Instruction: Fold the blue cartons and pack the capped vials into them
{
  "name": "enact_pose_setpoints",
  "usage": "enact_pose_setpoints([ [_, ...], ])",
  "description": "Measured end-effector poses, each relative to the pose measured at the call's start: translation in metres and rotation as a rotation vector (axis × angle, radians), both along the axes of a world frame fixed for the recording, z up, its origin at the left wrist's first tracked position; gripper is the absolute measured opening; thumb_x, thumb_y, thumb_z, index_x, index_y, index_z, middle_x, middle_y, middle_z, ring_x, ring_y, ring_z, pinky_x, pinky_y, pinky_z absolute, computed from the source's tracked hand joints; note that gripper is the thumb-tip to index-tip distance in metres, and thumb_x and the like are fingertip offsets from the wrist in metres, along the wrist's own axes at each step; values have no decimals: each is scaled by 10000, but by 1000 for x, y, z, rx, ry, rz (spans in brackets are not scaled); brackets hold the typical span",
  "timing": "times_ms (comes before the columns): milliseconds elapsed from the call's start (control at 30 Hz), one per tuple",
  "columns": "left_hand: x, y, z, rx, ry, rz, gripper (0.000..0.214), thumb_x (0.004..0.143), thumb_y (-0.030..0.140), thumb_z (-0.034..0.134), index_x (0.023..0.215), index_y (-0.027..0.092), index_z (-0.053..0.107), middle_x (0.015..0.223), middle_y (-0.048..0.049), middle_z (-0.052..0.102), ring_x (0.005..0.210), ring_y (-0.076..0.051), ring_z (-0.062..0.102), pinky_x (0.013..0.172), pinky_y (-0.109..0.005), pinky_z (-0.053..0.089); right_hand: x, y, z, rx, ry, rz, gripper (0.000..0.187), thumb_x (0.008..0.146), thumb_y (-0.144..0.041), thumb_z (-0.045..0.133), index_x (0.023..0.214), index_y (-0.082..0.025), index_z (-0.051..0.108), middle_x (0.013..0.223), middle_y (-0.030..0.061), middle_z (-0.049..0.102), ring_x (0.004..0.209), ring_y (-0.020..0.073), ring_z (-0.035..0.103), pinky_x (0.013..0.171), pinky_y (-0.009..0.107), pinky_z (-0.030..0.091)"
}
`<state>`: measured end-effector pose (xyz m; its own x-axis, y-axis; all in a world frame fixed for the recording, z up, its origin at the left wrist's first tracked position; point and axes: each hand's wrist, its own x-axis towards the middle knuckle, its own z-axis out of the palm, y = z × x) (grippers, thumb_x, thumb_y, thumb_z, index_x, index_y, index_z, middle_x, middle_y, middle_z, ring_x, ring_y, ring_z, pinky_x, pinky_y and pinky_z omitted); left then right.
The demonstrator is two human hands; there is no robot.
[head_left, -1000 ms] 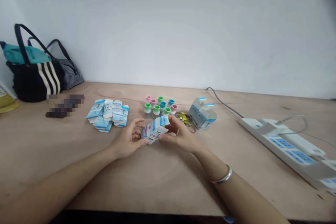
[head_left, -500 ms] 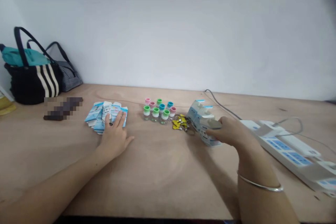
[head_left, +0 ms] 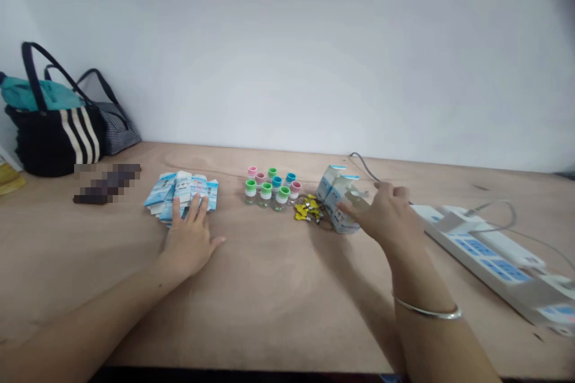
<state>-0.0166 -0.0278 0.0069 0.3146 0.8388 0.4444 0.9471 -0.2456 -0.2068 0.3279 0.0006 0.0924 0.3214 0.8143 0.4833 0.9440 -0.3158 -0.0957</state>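
Right hand point(head_left: 394, 215) farther left, at boxes point(head_left: 335, 198)

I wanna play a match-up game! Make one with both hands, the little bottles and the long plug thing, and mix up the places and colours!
Things
1. left hand
2. little bottles
3. right hand
4. power strip

Places and colours
A. at the standing, open boxes
B. white with blue patches, over on the right
C. fingers spread, over the flat boxes
D. pink, green and blue on top

Right pairs
1-C, 2-D, 3-A, 4-B
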Motion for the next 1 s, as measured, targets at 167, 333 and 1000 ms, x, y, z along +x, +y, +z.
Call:
enact_pose_setpoints([
  [167, 1, 0, 4, 44, -45, -57, 492, 828, 443, 504, 1131, 78, 634, 1357, -226, 464, 1305, -399, 343, 1071, -658, 1, -47, -7, -14, 144, 5, 347, 396, 779, -470, 560, 1055, -185, 566, 1077, 126, 552, 811, 246, 605, 573, 306, 430],
  [333, 2, 1, 10, 82, -87, -130, 472, 829, 348, 518, 1195, 56, 575, 1332, -199, 502, 1249, -365, 433, 1069, -568, 235, -71, -10, -38, 35, 43, 619, 236, 803, -397, 545, 937, -208, 590, 1025, 77, 559, 753, 190, 598, 528, 269, 418],
  [1000, 31, 9, 2, -23, -1496, -416, 395, 748, 334, 662, 1094, 154, 593, 1196, -118, 587, 1018, -223, 629, 792, -320, 569, -92, -15, -51, 69, 365, 1239, 646, 707, -395, 717, 1242, -213, 406, 1181, 128, 507, 1095, 277, 498, 900, 426, 443],
])
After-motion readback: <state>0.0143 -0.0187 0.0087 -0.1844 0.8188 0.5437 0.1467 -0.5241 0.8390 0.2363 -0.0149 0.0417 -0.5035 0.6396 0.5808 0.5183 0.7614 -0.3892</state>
